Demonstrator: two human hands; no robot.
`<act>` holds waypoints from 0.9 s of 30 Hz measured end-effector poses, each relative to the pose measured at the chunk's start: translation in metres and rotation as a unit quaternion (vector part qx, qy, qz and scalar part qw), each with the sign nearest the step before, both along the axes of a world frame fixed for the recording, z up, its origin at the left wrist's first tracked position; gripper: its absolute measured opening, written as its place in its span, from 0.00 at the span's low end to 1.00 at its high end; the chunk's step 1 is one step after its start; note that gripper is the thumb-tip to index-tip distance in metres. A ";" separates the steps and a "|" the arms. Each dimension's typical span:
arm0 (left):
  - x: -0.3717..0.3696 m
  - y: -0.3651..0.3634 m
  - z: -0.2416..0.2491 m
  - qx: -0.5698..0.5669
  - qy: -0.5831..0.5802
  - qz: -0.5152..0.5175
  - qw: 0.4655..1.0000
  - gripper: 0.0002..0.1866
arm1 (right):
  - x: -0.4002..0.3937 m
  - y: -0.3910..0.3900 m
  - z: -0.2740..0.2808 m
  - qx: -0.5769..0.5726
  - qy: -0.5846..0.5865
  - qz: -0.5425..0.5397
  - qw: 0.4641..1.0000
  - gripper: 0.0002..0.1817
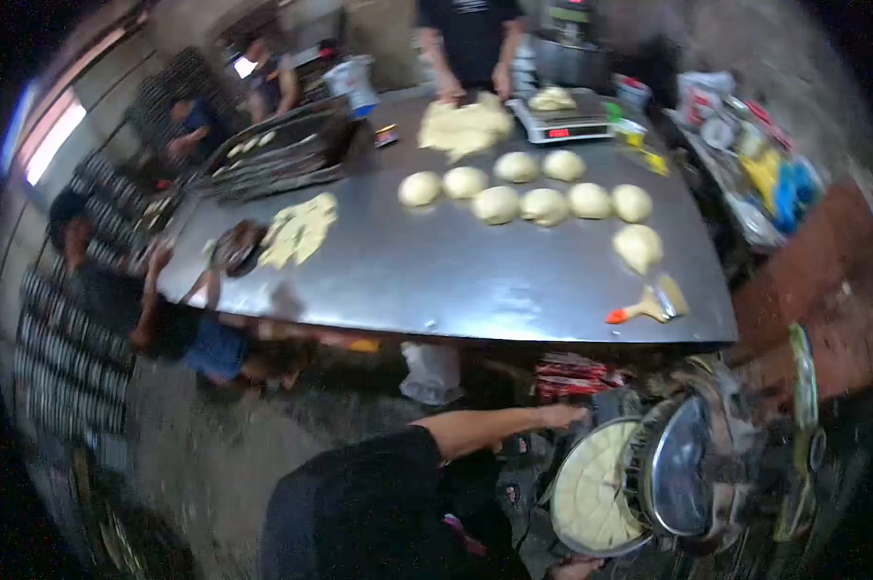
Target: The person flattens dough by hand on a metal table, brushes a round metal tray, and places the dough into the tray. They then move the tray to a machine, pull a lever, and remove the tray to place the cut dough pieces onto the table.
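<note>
Below, left hand (564, 417) touching divider pan (596, 488) (dough cut)

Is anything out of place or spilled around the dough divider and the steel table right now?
Nothing stands out. The left hand rests at the rim of the round pan of cut dough in the divider. Dough balls sit in tidy rows on the steel table, with a brush near its edge.

Left arm, bare forearm below a black short sleeve, extended rightward across the lower frame, wrist straight, left hand (564, 416) palm-down with fingers reaching forward, grip state indistinct; right hand (574, 569) only partly visible at the bottom edge, fingers and pose indistinct.
</note>
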State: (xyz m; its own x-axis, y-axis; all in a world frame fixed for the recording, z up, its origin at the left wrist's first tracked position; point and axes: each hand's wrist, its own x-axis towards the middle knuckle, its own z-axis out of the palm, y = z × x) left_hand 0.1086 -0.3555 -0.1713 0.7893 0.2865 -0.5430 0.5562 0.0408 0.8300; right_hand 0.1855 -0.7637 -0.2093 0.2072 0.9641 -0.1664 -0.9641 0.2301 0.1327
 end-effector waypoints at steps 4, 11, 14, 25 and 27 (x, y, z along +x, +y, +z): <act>-0.025 -0.087 0.010 -0.258 -0.130 0.102 0.952 0.42 | -0.015 0.039 0.029 -0.125 -0.144 0.017 0.982 0.33; -0.196 -0.229 -0.074 -0.014 -0.047 0.246 0.968 0.32 | -0.094 -0.016 0.072 -0.381 -0.386 0.000 0.840 0.29; -0.323 -0.209 -0.041 -0.137 -0.050 0.477 0.867 0.25 | -0.153 -0.051 0.031 -0.510 -0.443 0.000 0.737 0.28; -0.796 -0.219 0.037 0.064 -0.097 0.766 0.632 0.16 | -0.521 0.235 0.018 -0.315 -0.675 0.220 0.630 0.24; -0.823 -0.252 0.043 0.087 -0.021 0.788 0.609 0.16 | -0.570 0.224 0.062 -0.287 -0.651 0.283 0.643 0.24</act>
State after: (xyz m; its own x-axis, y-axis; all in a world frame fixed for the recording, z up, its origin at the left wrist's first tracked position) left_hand -0.7145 -0.6078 -0.1287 -0.5299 0.7559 -0.3845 -0.0813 0.4060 0.9102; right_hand -0.3850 -0.5400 -0.1469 0.1748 0.8036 -0.5689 -0.1219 -0.5557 -0.8224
